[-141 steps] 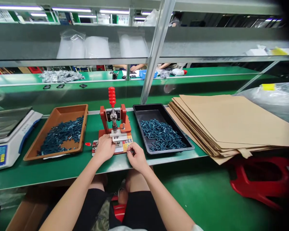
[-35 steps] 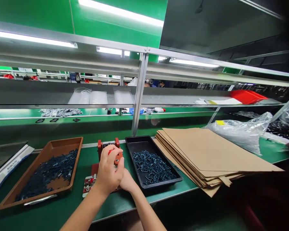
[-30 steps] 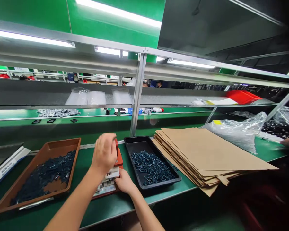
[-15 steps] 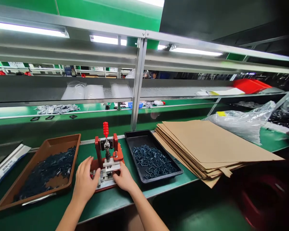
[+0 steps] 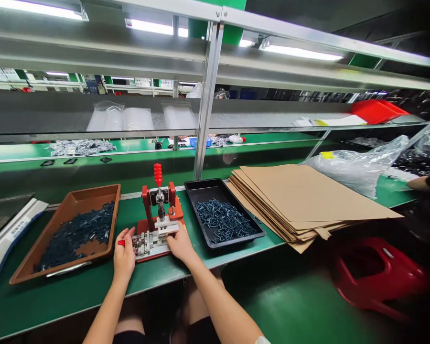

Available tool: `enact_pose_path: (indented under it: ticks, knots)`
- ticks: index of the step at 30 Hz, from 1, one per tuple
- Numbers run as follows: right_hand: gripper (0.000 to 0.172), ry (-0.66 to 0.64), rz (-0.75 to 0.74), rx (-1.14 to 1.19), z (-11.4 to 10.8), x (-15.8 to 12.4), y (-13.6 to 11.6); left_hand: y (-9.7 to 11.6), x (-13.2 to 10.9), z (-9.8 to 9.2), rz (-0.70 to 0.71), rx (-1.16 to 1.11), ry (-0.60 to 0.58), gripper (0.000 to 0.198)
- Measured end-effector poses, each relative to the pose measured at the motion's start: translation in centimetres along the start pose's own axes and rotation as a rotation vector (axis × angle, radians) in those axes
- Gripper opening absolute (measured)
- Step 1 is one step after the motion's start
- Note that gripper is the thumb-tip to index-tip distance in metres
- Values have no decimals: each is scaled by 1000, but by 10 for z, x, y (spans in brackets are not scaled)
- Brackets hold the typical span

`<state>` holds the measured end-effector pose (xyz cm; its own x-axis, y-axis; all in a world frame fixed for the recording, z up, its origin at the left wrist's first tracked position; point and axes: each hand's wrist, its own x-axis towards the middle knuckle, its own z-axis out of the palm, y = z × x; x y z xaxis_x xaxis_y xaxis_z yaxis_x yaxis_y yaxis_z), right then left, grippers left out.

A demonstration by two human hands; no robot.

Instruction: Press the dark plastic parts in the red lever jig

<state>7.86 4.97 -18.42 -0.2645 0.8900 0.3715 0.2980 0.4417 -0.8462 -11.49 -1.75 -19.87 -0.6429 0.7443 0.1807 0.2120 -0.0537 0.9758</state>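
Red-painted metal frames the press fixture (image 5: 161, 210), which stands on the green worktop (image 5: 93, 286) between the two hands, its plunger handle (image 5: 158, 174) upright. The left hand (image 5: 124, 255) is nearer the small red-tipped lever (image 5: 121, 242): its fingers curl part-way around it, the tip showing between thumb and fingers and pointing to 9 o'clock. Whether they squeeze it cannot be told. From these fingers, the metal slide (image 5: 150, 241) lies at 3 o'clock, its long axis running roughly 9 to 3.

The right hand (image 5: 181, 243) is at the opposite end, fingers partly bent against the pale block (image 5: 167, 228) at their 10 o'clock; the tips are hidden, so I cannot tell what, if anything, they hold.

The black tray (image 5: 208, 191) of small dark pins sits at the right hand's 2 o'clock, the brown tray (image 5: 82, 204) of dark pieces at the left hand's 10.

The scale (image 5: 12, 243) carries printing along its side, too small to read; the bag's yellow label (image 5: 327, 155) shows no legible writing.
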Motion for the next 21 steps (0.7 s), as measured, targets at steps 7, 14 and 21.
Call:
enact_pose_path:
  ticks: [7,14,21]
  knots:
    - [18,-96,-77,-51,-1,-94,-37,-17,-132,-32,-94,84,-108,77]
    - [40,-592,-174,-4,-22,-126,-71,-34,-179,-108,-487,-38,-163,69]
    - [26,-74,-58,-439,-144,6,19,-123,-187,-276,-459,527,141,59]
